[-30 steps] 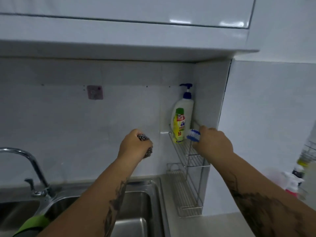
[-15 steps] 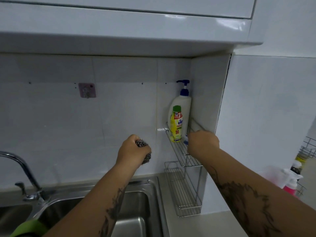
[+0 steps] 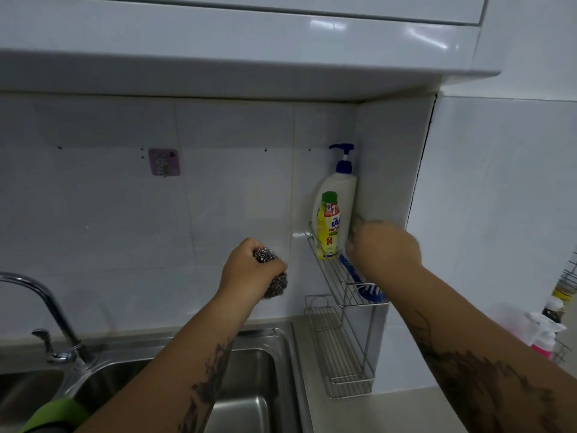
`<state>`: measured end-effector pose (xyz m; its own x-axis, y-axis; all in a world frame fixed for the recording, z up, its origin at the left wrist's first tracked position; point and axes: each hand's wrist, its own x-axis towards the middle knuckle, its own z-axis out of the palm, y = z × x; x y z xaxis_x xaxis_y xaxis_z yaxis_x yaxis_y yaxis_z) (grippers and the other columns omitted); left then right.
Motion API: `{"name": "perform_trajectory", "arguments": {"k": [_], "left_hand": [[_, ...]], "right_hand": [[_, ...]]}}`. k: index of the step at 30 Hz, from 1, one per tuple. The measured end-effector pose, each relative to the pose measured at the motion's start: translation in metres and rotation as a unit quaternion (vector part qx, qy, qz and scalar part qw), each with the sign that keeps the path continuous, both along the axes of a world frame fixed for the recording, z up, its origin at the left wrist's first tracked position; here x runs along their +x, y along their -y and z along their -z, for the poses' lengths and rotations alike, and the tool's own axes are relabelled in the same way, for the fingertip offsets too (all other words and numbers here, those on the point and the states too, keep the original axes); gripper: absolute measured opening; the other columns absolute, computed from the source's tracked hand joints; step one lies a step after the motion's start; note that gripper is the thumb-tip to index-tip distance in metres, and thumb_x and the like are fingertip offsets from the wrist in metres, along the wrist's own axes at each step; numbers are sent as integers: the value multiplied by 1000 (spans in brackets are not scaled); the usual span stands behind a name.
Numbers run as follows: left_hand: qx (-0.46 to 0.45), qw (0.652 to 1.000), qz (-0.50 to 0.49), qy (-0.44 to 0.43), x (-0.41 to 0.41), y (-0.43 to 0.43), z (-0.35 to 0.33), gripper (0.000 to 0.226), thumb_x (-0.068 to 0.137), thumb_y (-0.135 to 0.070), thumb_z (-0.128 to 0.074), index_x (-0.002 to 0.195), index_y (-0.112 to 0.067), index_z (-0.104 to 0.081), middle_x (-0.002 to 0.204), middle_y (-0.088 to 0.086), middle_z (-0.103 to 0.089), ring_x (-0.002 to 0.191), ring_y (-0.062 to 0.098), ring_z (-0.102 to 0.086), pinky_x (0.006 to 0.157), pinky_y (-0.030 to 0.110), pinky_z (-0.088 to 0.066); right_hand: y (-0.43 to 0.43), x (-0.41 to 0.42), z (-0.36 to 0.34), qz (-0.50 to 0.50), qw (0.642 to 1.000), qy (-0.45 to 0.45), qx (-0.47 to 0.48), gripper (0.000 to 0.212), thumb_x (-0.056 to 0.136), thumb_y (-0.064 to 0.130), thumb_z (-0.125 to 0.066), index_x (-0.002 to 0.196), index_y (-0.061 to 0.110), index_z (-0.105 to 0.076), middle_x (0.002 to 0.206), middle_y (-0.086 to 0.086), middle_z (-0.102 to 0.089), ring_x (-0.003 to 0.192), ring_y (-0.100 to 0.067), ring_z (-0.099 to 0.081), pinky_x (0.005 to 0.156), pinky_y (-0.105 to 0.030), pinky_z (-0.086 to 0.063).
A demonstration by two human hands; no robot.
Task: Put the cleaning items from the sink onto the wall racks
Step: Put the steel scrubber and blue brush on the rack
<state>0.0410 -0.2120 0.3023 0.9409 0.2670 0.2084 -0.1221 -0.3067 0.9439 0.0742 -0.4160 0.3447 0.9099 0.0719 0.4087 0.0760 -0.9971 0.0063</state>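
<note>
My left hand (image 3: 246, 273) is shut on a steel wool scourer (image 3: 271, 276), held in the air against the tiled wall, left of the upper wall rack (image 3: 352, 304). A blue brush (image 3: 362, 285) lies along that rack, its white bristles at the front end. My right hand (image 3: 384, 245) is blurred and covers the far end of the brush handle, fingers curled there beside the bottles. The lower wall rack (image 3: 337, 354) has nothing on it. The steel sink (image 3: 256, 385) is below my left arm.
A white pump bottle (image 3: 343, 189) and a yellow detergent bottle (image 3: 327, 226) stand at the back of the upper rack. A faucet (image 3: 46, 301) is at left, a pink wall hook (image 3: 164, 162) above. Spray bottles (image 3: 543, 335) sit at far right. A cabinet overhangs.
My right hand moved the blue brush onto the upper rack, where it now lies along the wires. My left hand has stayed in place with the scourer.
</note>
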Motion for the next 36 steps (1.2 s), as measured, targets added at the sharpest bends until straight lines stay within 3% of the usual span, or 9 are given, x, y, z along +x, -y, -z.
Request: {"name": "perform_trajectory", "arguments": {"k": [2,4,7,9,12,17,22,28,36], "left_hand": [[21,999,-15,43,4,8,-9,25,74,-22,-76,85,-15,-54,86,3,-58,69,14,-57,47,21,-46],[43,994,-22,96,8,19,-19,26,72,-28,-76,79,-23,-51,93,5,-59,75,16,-58,55,25,-47],[83,982,-29,170,9,44,-30,28,73,-27,-75,79,-26,-48,93,-5,-51,74,8,-52,61,25,-47],[112,973,-29,198,10,62,-32,28,74,-27,-75,83,-25,-48,93,-8,-48,74,3,-49,59,19,-42],[144,967,-14,209,18,84,-22,30,75,-29,-76,87,-25,-49,97,-7,-48,78,3,-49,61,11,-35],[203,957,-2,208,36,105,2,34,77,-32,-77,94,-24,-49,102,-5,-45,95,15,-51,77,22,-48],[304,940,16,155,48,107,19,44,76,-45,-74,108,-25,-51,115,-4,-47,109,16,-44,87,31,-46],[378,919,87,71,49,110,8,44,88,-37,-39,123,-24,-63,126,2,-53,113,21,-49,94,37,-47],[486,861,150,26,56,102,1,39,88,-29,-57,124,-21,-67,122,5,-60,118,25,-49,97,38,-47]], "right_hand": [[14,-9,-10,-68,973,206,78,19,92,26,-49,95,13,-62,87,-6,-62,75,-24,-56,57,-29,-41],[31,-13,-16,-112,934,325,100,26,89,27,-54,109,13,-63,112,-11,-62,101,-29,-54,70,-35,-45],[52,-3,-10,-107,947,290,88,60,86,39,-51,142,20,-40,157,-12,-25,145,-32,-18,109,-51,-28],[62,11,4,-91,967,232,55,76,89,53,-41,153,24,-12,163,-7,8,149,-28,9,116,-55,-8],[71,30,22,-89,969,232,9,84,91,61,-34,153,23,9,158,-3,27,146,-28,21,116,-57,2],[70,44,31,-92,955,283,11,86,91,56,-44,154,22,5,157,-2,28,147,-31,18,116,-58,4],[69,47,34,-80,951,297,7,81,92,55,-43,155,22,-3,158,-3,23,146,-30,19,116,-56,5],[69,49,34,-79,946,314,12,78,92,51,-47,154,19,-13,161,-9,6,146,-31,14,116,-58,3],[68,48,33,-78,946,315,15,79,90,49,-49,154,20,-13,161,-11,3,147,-33,10,116,-59,2]]}}
